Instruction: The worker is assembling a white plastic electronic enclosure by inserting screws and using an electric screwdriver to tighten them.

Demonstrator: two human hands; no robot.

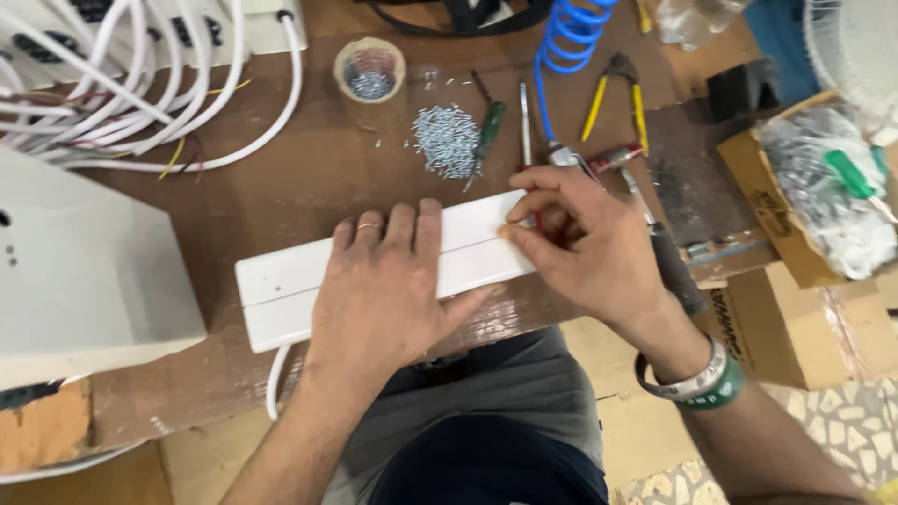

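Your right fingers point(538, 208) pinch something small, too hidden to name, at the white power-strip casing point(281, 295); your left hand point(383, 290) lies flat, pressing it down. That casing overhangs the counter point(281, 178) edge and could tip.

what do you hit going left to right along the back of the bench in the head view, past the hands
white cables → tape roll holding screws → loose pile of screws → green-handled screwdriver → blue coiled hose → yellow-handled pliers → cardboard box with a bag of screws
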